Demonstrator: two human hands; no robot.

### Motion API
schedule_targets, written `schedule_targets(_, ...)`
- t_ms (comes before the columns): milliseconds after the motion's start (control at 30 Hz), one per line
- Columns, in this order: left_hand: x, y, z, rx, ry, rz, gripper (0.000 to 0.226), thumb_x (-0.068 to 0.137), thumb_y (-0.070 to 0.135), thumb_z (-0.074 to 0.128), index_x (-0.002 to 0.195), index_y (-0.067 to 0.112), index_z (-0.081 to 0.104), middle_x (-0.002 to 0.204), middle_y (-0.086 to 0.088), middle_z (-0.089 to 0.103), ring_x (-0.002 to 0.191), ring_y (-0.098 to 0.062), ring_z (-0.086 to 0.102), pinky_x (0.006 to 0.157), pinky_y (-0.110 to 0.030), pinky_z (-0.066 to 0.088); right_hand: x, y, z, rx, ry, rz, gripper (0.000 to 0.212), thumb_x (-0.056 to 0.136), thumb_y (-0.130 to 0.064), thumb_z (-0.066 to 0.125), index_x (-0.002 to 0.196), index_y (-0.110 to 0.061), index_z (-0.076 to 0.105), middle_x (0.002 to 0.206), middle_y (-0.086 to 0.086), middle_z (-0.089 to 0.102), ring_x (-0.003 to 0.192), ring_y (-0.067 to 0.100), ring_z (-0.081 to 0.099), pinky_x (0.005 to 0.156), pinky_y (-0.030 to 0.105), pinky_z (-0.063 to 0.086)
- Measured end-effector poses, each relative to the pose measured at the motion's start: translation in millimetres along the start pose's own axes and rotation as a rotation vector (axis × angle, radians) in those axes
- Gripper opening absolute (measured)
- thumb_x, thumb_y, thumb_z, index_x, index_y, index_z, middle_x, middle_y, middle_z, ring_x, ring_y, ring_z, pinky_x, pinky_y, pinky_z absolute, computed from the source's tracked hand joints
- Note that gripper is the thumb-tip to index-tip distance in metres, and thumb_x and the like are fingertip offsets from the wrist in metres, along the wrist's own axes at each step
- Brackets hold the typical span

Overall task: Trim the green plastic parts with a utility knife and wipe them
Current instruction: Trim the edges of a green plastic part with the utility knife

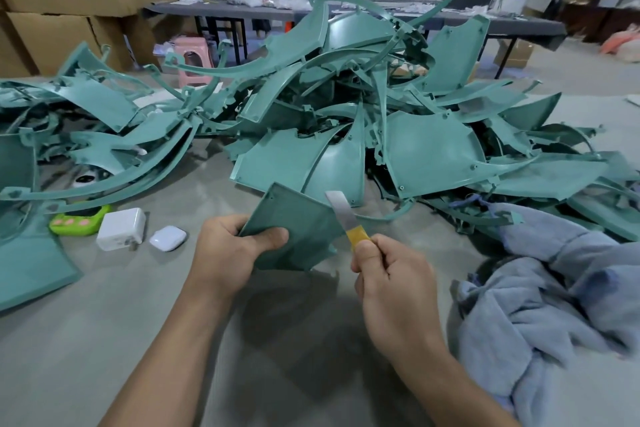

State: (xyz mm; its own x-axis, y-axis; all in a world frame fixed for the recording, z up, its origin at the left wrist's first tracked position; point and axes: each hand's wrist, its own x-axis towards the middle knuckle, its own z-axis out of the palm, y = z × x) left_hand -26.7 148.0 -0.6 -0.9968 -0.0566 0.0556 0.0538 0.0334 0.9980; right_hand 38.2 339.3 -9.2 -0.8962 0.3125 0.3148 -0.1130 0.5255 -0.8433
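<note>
Most of the job looks to be ahead: a big heap of green parts [346, 107] sprawls across the table [104, 357] from far left to right, and nothing shows which of them, if any, are finished. Near the left front of the heap lie a white charger [121, 229] and a white earbud case [168, 238], no part of the work. The left hand [225, 253] holds one green panel [294, 232] up off the table, thumb pressed on its near face and fingers curled behind its left edge, the forearm coming in from the lower left. Just right of it the utility knife [346, 218] has its blade out, laid against the panel's right edge, so trimming seems to be the step in hand. The right hand [391, 274] is clamped round the yellow handle, thumb on top. Wiping is not yet begun, I judge: the blue cloth [554, 288] lies crumpled at the far right, with neither hand on it
</note>
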Motion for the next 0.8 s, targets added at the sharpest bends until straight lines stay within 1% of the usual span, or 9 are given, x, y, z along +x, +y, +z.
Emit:
schedule_targets(67,0.2,-0.2,-1.0,-0.063,0.015,-0.041,0.030,0.077,-0.003,0.079,0.073,0.026,0.084,0.080,-0.006,0.079,0.069,-0.021,0.076,0.055,-0.024,0.057,5.0,5.3,-9.7,-0.178,0.060,0.079,0.042,0.101,-0.037,0.048,0.067,-0.015,0.056,0.055,0.000,0.057,0.057,0.021,0.053,0.056,0.041,0.043)
schedule_targets(167,2.5,0.0,0.1,-0.057,0.029,-0.060,0.032,0.076,-0.004,0.080,0.067,0.027,0.083,0.078,-0.003,0.079,0.066,-0.018,0.076,0.056,-0.025,0.059,15.9,13.2,-25.4,-0.334,0.145,0.163,0.040,0.102,-0.031,0.051,0.068,-0.012,0.058,0.059,0.000,0.057,0.065,0.030,0.054,0.061,0.042,0.040)
schedule_targets(267,3.8,1.0,0.1,-0.068,0.031,-0.070,0.031,0.074,-0.005,0.080,0.065,0.024,0.082,0.078,-0.005,0.079,0.064,-0.018,0.075,0.053,-0.025,0.057,16.0,10.0,-22.7,-0.127,0.126,-0.019,0.040,0.101,-0.028,0.054,0.064,-0.012,0.055,0.052,0.000,0.052,0.052,0.018,0.048,0.055,0.041,0.039)
schedule_targets(333,2.9,0.2,0.2,-0.085,0.025,-0.067,0.030,0.073,-0.005,0.080,0.067,0.024,0.083,0.077,-0.005,0.079,0.063,-0.018,0.075,0.051,-0.022,0.055,14.3,9.8,-17.8,-0.119,0.068,-0.105,0.039,0.098,-0.031,0.052,0.063,-0.012,0.054,0.055,0.001,0.054,0.050,0.015,0.046,0.054,0.033,0.037)
schedule_targets(400,2.9,-2.4,-1.6,-0.086,0.045,-0.074,0.027,0.074,-0.003,0.080,0.067,0.024,0.083,0.076,-0.005,0.078,0.062,-0.019,0.075,0.050,-0.024,0.055,23.3,20.7,-22.9,-0.262,0.054,-0.019,0.043,0.099,-0.032,0.053,0.060,-0.013,0.051,0.055,0.002,0.053,0.055,0.014,0.050,0.056,0.034,0.033)
schedule_targets(500,3.8,-3.9,-9.7,-0.122,0.084,-0.133,0.018,0.069,0.001,0.081,0.072,0.019,0.083,0.079,-0.011,0.078,0.067,-0.030,0.076,0.062,-0.038,0.061,39.6,35.1,-42.0,-0.418,0.036,0.244,0.051,0.100,-0.030,0.055,0.053,-0.015,0.042,0.058,0.006,0.051,0.068,0.036,0.054,0.061,0.039,0.036)
schedule_targets(633,5.8,-3.8,-24.2,-0.187,0.093,-0.223,0.031,0.047,0.008,0.080,0.077,0.008,0.081,0.084,-0.022,0.077,0.070,-0.043,0.074,0.073,-0.058,0.061,38.1,29.3,-38.6,-0.101,0.079,0.070,0.033,0.092,-0.029,0.058,0.063,-0.014,0.055,0.047,-0.004,0.045,0.052,0.020,0.042,0.053,0.041,0.038)
schedule_targets(733,8.3,-7.0,-32.0,-0.171,0.116,-0.233,0.037,0.046,0.014,0.079,0.081,0.006,0.081,0.085,-0.023,0.077,0.069,-0.041,0.074,0.074,-0.051,0.061,27.2,21.5,-26.6,0.100,-0.018,0.003,0.026,0.085,-0.037,0.053,0.068,-0.018,0.060,0.046,-0.006,0.043,0.046,0.011,0.037,0.046,0.037,0.030)
schedule_targets(800,9.1,-8.9,-33.9,-0.140,0.105,-0.231,0.041,0.043,0.015,0.081,0.082,0.006,0.081,0.084,-0.024,0.076,0.067,-0.040,0.074,0.068,-0.049,0.061,24.0,22.5,-23.2,-0.010,-0.080,0.013,0.028,0.086,-0.038,0.052,0.069,-0.017,0.060,0.046,-0.005,0.047,0.044,0.009,0.039,0.046,0.033,0.031)
